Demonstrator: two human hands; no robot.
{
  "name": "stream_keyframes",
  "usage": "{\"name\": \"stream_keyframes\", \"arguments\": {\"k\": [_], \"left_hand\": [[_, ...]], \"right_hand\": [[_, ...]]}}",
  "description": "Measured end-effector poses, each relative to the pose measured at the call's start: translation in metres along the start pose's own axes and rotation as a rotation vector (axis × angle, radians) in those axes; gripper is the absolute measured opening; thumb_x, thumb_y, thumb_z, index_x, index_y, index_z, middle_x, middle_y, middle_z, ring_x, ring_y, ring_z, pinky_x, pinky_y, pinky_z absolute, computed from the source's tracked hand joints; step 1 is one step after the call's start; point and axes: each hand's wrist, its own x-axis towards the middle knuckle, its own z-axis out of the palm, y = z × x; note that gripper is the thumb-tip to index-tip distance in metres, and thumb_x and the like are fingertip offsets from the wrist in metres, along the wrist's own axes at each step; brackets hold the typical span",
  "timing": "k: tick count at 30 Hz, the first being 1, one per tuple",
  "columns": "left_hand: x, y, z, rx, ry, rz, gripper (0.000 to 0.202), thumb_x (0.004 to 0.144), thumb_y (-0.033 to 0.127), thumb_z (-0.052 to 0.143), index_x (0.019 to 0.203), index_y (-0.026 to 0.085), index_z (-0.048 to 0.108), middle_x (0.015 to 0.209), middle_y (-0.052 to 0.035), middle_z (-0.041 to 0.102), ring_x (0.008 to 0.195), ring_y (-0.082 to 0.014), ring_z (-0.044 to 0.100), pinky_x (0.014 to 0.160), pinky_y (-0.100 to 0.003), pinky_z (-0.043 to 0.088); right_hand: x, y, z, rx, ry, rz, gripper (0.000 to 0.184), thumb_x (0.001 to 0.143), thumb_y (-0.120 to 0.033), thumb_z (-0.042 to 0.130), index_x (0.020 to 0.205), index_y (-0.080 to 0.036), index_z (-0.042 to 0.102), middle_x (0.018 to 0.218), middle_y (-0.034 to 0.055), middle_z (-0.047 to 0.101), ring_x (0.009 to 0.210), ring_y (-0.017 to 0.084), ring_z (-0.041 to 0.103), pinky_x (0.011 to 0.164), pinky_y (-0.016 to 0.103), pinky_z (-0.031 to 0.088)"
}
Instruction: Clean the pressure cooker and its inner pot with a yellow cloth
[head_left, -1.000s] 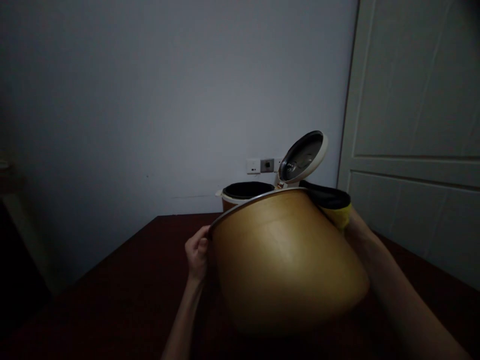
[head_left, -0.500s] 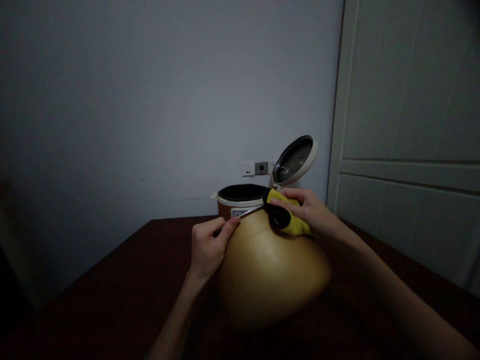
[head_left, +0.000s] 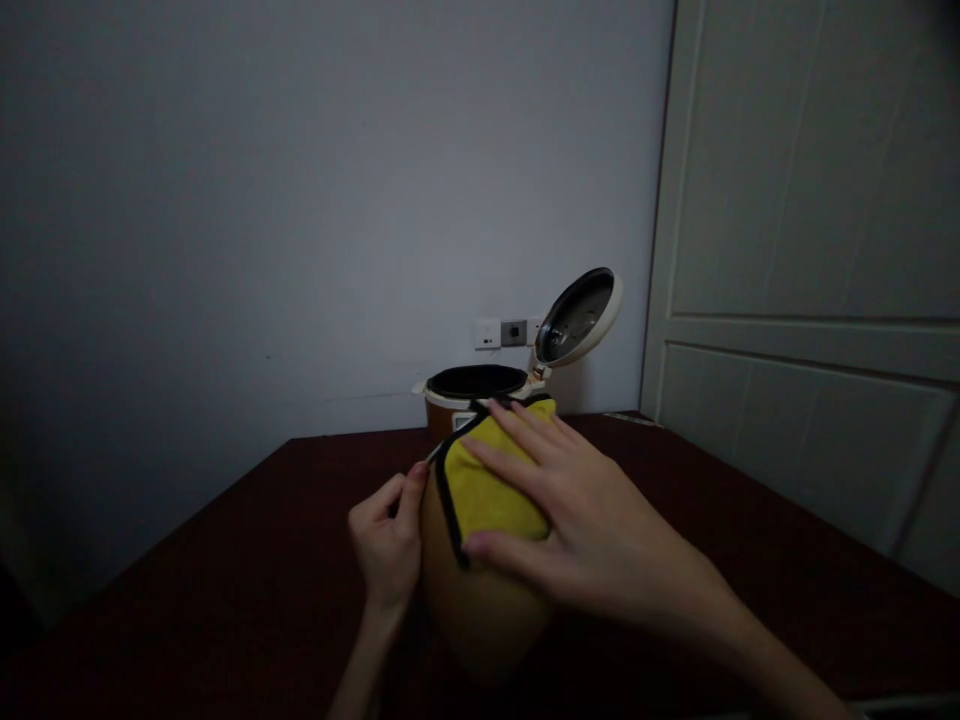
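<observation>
A golden, rounded rice cooker inner pot [head_left: 480,615] is held up on its side over the dark table, its outer wall toward me. My left hand [head_left: 388,545] is closed on the pot's rim at the left, thumb on top. Spread over a yellow cloth [head_left: 491,490] with black edging, my right hand [head_left: 592,515] holds it against the pot's outside. The cloth covers the upper part of the pot. Behind them stands the rice cooker [head_left: 439,415] with its lid [head_left: 577,315] raised; its front is partly hidden by the cloth and pot.
The dark red table [head_left: 285,540] runs back to a pale wall [head_left: 262,200]. Wall sockets [head_left: 514,333] sit just above the cooker. On the right, a panelled light door [head_left: 787,240] rises along the table's side.
My right hand has moved down and left, and the cloth now lies spread over the pot instead of bunched at its rim. The pot has turned and shifted left with my left hand.
</observation>
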Motion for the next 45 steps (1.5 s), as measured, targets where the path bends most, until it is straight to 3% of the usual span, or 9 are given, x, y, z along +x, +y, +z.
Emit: {"name": "stream_keyframes", "arguments": {"k": [3, 7, 13, 18, 26, 28, 33, 36, 45], "left_hand": [[-0.004, -0.009, -0.003, -0.109, -0.030, -0.008, 0.042, 0.069, 0.042, 0.062, 0.043, 0.018, 0.040, 0.046, 0.0043, 0.034, 0.044, -0.0081, 0.032, 0.040, -0.021, 0.028], [-0.006, -0.018, -0.008, -0.151, 0.029, 0.038, 0.029, 0.068, 0.042, 0.062, 0.055, 0.017, 0.058, 0.052, 0.0010, 0.052, 0.049, -0.0124, 0.046, 0.045, -0.023, 0.038], [-0.011, -0.030, -0.015, 0.045, 0.220, 0.089, 0.036, 0.074, 0.039, 0.064, 0.049, 0.015, 0.054, 0.047, 0.0047, 0.037, 0.045, -0.0072, 0.034, 0.043, -0.020, 0.030], [-0.016, -0.043, -0.019, 0.100, 0.236, 0.082, 0.042, 0.076, 0.039, 0.064, 0.047, 0.016, 0.046, 0.048, 0.0053, 0.029, 0.046, -0.0067, 0.029, 0.042, -0.020, 0.024], [-0.020, -0.033, -0.006, 0.065, 0.157, 0.102, 0.044, 0.080, 0.037, 0.056, 0.045, 0.017, 0.038, 0.048, 0.0053, 0.028, 0.046, -0.0067, 0.028, 0.042, -0.019, 0.025], [-0.022, -0.033, -0.006, 0.078, 0.160, 0.098, 0.043, 0.081, 0.036, 0.056, 0.046, 0.017, 0.038, 0.049, 0.0054, 0.028, 0.047, -0.0068, 0.028, 0.043, -0.019, 0.025], [-0.025, -0.036, -0.011, 0.159, 0.208, 0.117, 0.043, 0.081, 0.035, 0.059, 0.047, 0.017, 0.040, 0.050, 0.0058, 0.027, 0.047, -0.0065, 0.028, 0.044, -0.020, 0.024], [-0.024, -0.036, -0.012, 0.161, 0.238, 0.091, 0.044, 0.081, 0.037, 0.059, 0.047, 0.017, 0.039, 0.049, 0.0059, 0.026, 0.046, -0.0067, 0.027, 0.044, -0.020, 0.024], [-0.031, -0.040, 0.002, 0.023, 0.187, 0.020, 0.043, 0.077, 0.036, 0.060, 0.045, 0.016, 0.041, 0.048, 0.0058, 0.030, 0.046, -0.0066, 0.029, 0.044, -0.019, 0.027]], "right_hand": [[-0.005, -0.029, 0.021, -0.036, -0.065, -0.182, 0.062, 0.078, -0.060, 0.056, 0.127, -0.023, 0.056, 0.144, 0.0109, 0.040, 0.134, 0.034, 0.033, 0.112, 0.055, 0.018], [-0.009, -0.039, 0.036, -0.112, -0.048, -0.224, 0.050, 0.088, -0.040, 0.050, 0.134, -0.022, 0.047, 0.151, 0.0067, 0.028, 0.139, 0.027, 0.023, 0.115, 0.049, 0.016], [0.004, 0.021, 0.014, 0.068, 0.049, 0.000, 0.055, 0.087, -0.047, 0.051, 0.136, -0.024, 0.047, 0.149, 0.0071, 0.033, 0.137, 0.028, 0.027, 0.112, 0.050, 0.023], [0.013, 0.059, 0.020, 0.258, 0.010, 0.190, 0.049, 0.092, -0.049, 0.038, 0.134, -0.026, 0.049, 0.138, 0.0068, 0.049, 0.132, 0.025, 0.038, 0.109, 0.049, 0.030], [-0.002, -0.022, 0.041, -0.074, 0.042, -0.093, 0.057, 0.081, -0.043, 0.058, 0.133, -0.023, 0.050, 0.150, 0.0108, 0.027, 0.138, 0.036, 0.021, 0.110, 0.058, 0.020], [0.001, -0.010, 0.041, -0.039, 0.052, -0.073, 0.052, 0.084, -0.040, 0.054, 0.133, -0.023, 0.050, 0.149, 0.0093, 0.031, 0.138, 0.033, 0.025, 0.110, 0.056, 0.021], [0.021, 0.066, 0.036, 0.344, 0.052, 0.172, 0.043, 0.092, -0.045, 0.041, 0.127, -0.025, 0.057, 0.136, 0.0059, 0.051, 0.128, 0.025, 0.044, 0.108, 0.048, 0.032], [0.026, 0.081, 0.033, 0.366, 0.045, 0.221, 0.043, 0.091, -0.048, 0.041, 0.124, -0.026, 0.059, 0.132, 0.0059, 0.055, 0.126, 0.025, 0.047, 0.106, 0.049, 0.034], [-0.007, -0.011, 0.037, -0.180, -0.011, -0.122, 0.059, 0.080, -0.043, 0.057, 0.135, -0.021, 0.048, 0.150, 0.0115, 0.028, 0.137, 0.037, 0.024, 0.108, 0.060, 0.022]]}}
